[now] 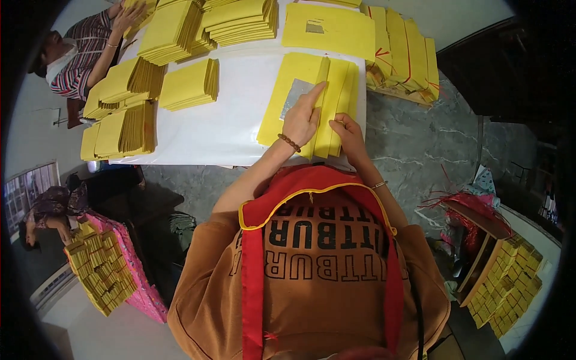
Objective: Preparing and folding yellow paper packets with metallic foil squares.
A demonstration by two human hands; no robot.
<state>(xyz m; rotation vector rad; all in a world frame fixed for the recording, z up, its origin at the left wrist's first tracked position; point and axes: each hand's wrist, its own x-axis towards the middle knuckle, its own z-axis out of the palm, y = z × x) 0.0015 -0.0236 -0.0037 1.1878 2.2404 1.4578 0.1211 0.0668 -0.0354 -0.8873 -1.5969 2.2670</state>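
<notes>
A stack of yellow paper sheets lies on the white table in front of me, with a silver square on the top sheet. My left hand rests on it, index finger stretched along a raised fold of the sheet; a beaded bracelet circles the wrist. At the right edge my right hand has thumb and fingers closed on the yellow paper, which shows several lengthwise folds. The undersides of both hands are hidden.
Folded yellow paper bundles stand on the table's left and far side. Beyond my stack lies another yellow stack. Tied bundles sit off the right edge. A person in a striped top handles yellow paper at far left.
</notes>
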